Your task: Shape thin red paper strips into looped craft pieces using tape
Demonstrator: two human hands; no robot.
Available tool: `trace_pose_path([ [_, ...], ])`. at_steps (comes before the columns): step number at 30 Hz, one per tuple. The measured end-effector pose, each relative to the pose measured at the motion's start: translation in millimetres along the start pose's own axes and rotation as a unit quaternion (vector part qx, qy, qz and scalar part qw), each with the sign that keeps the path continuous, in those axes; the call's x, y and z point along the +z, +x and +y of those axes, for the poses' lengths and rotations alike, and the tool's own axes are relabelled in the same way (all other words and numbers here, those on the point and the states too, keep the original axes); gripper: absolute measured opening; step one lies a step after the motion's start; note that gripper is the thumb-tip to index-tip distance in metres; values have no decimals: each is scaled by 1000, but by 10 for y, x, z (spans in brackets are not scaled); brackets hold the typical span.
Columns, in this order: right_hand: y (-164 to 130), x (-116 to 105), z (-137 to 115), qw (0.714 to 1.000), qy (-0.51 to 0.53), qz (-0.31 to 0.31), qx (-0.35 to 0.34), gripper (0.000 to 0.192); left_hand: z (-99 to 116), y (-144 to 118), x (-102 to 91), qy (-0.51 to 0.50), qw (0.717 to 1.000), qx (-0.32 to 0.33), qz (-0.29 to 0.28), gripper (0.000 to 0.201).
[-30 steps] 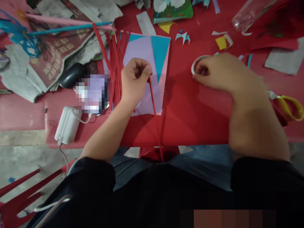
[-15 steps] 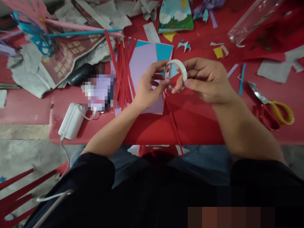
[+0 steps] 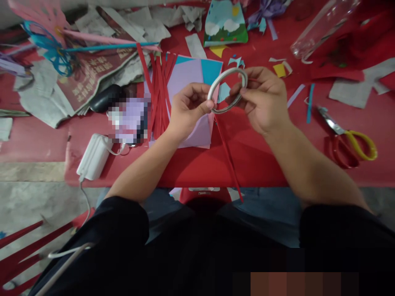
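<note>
A white roll of tape is held up above the table between both hands, its ring tilted so that the hole shows. My left hand pinches the left side of the ring between thumb and fingers. On the right side, my right hand grips it with the thumb in front and fingers partly hidden behind. Beneath the hands lie purple paper sheets and a blue sheet. Red paper strips rest across their left part. A thin red stick sticks out over the table's front edge.
Scissors with red and yellow handles lie at the right. To the left are a white power bank with a cable and a dark computer mouse. Newspaper, paper scraps and a clear plastic bottle lie farther back on the red table.
The tape roll has been turned from nearly edge-on to a wider, tilted ring. My right hand has shifted slightly left and up; my left hand has moved a little left.
</note>
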State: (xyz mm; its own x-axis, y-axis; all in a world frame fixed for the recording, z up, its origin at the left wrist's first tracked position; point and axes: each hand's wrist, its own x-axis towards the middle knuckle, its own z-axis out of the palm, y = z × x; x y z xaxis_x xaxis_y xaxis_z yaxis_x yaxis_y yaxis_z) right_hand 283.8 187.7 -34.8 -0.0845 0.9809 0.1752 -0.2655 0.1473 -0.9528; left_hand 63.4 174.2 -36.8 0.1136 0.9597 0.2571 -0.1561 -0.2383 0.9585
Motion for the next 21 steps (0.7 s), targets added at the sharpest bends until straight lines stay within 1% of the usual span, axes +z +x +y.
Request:
trace_pose_path([
  [2, -32, 15, 53, 1000, -23, 15, -2, 45, 48, -43, 28, 15, 1000, 1, -18, 66],
  [4, -69, 57, 93, 999, -33, 23, -3, 52, 83, -88, 55, 12, 999, 10, -47, 66],
  [6, -102, 111, 100, 999, -25, 42, 3, 61, 88, -121, 68, -6, 996, 37, -76, 66],
  [9, -148, 184, 12, 996, -10, 32, 78, 62, 32, -119, 47, -18, 990, 110, -89, 63],
  [11, -175, 216, -85, 991, 7, 33, 132, 57, -25, -86, 16, -10, 984, 156, -83, 59],
  [13, -198, 239, -166, 985, 23, 44, 163, 48, -76, -47, -12, -5, 981, 181, -76, 59],
  [17, -226, 280, -223, 979, 20, 44, 199, 35, -122, -20, -19, -8, 981, 176, -87, 67],
  [19, -235, 289, -224, 978, 12, 37, 205, 34, -116, -31, -7, -12, 983, 162, -89, 66],
  [21, -241, 284, -229, 980, 4, 16, 196, 33, -97, -32, -8, -11, 986, 146, -78, 66],
])
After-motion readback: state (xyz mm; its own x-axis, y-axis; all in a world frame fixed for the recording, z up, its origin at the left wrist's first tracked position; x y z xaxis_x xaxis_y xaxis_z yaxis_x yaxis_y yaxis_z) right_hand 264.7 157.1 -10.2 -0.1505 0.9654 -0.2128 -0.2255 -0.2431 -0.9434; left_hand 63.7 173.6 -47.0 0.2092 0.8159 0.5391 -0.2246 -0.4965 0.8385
